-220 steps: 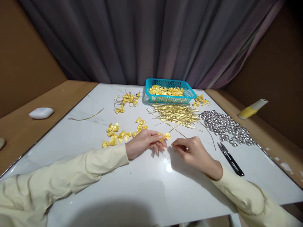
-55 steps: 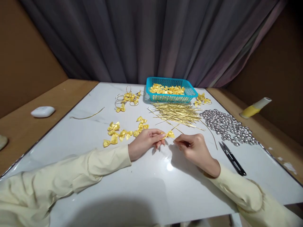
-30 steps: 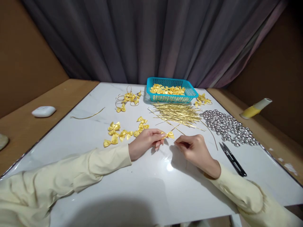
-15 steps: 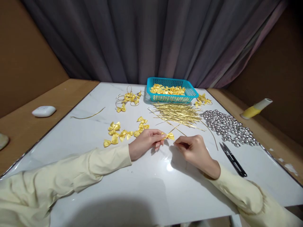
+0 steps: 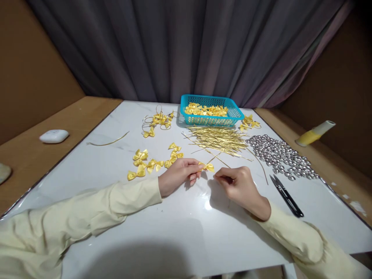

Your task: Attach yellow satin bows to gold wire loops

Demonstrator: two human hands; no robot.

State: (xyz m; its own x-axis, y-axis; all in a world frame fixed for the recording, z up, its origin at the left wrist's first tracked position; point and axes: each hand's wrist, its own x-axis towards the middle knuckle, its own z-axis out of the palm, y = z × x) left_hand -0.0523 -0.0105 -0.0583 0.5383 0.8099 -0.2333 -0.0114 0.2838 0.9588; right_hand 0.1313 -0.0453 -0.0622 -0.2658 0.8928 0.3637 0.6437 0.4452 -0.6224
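Note:
Between the thumb and fingers of my left hand (image 5: 184, 172) is a small yellow satin bow (image 5: 209, 167), its right loop sticking out. Just right of the bow, my right hand (image 5: 240, 186) is closed in a pinch, apart from it; what it holds, if anything, is too fine to make out. Several loose yellow bows (image 5: 140, 169) lie beyond and left of my left hand. Past both hands is a heap of gold cord pieces (image 5: 216, 139), some crossing near the bow.
Behind the cords stands a turquoise basket (image 5: 210, 121) of bows. Corded bows (image 5: 159, 121) lie back left, others (image 5: 250, 122) back right. Silver beads (image 5: 279, 157) and black thread snips (image 5: 286, 195) are at right. A yellow-and-white tube (image 5: 315, 133) and white case (image 5: 54, 136) rest on side ledges.

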